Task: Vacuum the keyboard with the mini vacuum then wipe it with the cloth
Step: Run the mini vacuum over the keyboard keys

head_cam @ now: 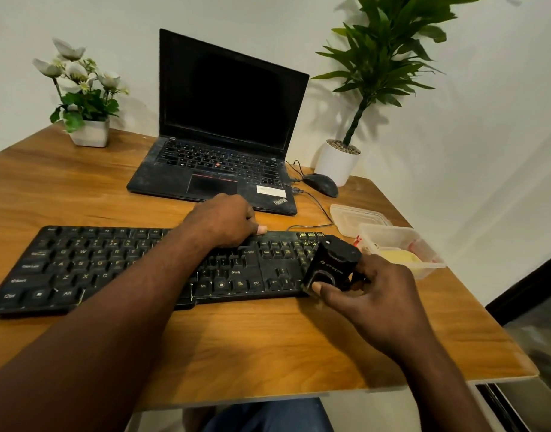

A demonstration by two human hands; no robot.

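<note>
Middle keys of the keyboard [80, 266] hidden under my left forearm [136, 294], its right end behind the mini vacuum [330, 263] and my right hand [370, 291], fingers of my left hand [224, 221] tucked out of sight, plant [389, 51] cut by the top edge, tub [424, 244] contents blurred.

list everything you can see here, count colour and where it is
keyboard: one, black, table front
mini vacuum: one, black, at keyboard's right end
laptop: one, black, behind keyboard
mouse: one, black, right of laptop
flower pot: one, white, back left
plant pot: one, white, back right
container: one, clear, right edge
lid: one, clear, behind container
table: one, wooden brown
left hand: rests on keyboard's far edge
right hand: holds mini vacuum
</note>
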